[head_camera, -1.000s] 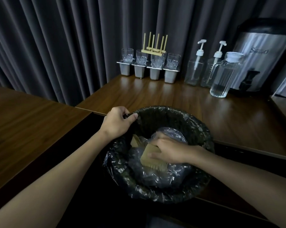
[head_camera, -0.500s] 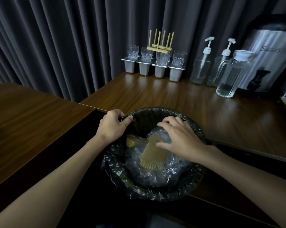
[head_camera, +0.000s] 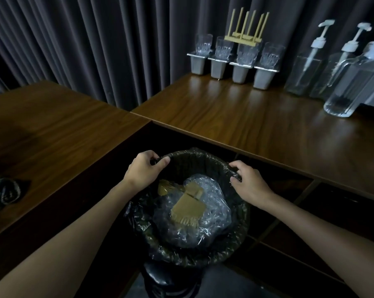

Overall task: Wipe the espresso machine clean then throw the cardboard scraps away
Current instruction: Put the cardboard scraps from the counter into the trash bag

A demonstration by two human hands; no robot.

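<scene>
Fingers (head_camera: 148, 155) of left hand (head_camera: 143, 172) curled over bin (head_camera: 194, 154) rim, thumb inside, gripping; right hand (head_camera: 249, 184) fingers curled on opposite rim, gripping; cardboard scraps (head_camera: 189, 208) inside bin, lying on clear plastic (head_camera: 211, 229); cloth (head_camera: 3, 190) on left counter (head_camera: 52, 130), well apart

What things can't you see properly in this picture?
Head view:
- Bin bottom: hidden under clear plastic wrap and cardboard scraps.
- Pitcher: cut off by the right edge.
- Dark cloth: blurred, cut off by the left edge.
- Left hand and right hand fingertips: curled over the bin rim, out of sight.
- Espresso machine: not in view.
</scene>
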